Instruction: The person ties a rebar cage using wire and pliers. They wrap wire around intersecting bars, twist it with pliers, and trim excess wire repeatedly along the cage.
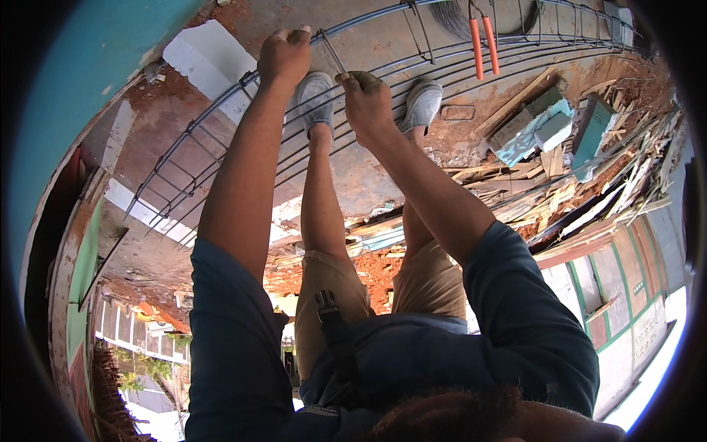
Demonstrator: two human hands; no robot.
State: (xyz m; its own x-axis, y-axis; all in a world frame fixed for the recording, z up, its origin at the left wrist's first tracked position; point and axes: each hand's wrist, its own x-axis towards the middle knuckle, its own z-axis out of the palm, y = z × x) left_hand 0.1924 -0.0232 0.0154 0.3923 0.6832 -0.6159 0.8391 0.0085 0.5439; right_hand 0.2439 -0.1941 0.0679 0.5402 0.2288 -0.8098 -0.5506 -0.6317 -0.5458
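A long cage of steel rebar point(383, 71) with square wire stirrups stretches across in front of me. My left hand point(286, 59) is closed around the far bar, its thumb side toward the right. Just right of it, a rebar stirrup point(330, 51) spans the bars at a slant. My right hand point(367, 102) pinches the near end of that stirrup. Any thin wire between the fingers is too small to make out. Farther right, pincers with orange handles point(484, 48) hang at the far bars, jaws partly hidden. Beside them lies a coil of tie wire point(451, 18).
My shoes point(423, 103) stand under and beside the bars. White blocks point(210, 55) lie at the left by a teal wall point(88, 81). Broken blue-painted masonry point(532, 127) and splintered wood point(567, 195) are heaped at the right. Another block point(618, 26) sits at the cage's right end.
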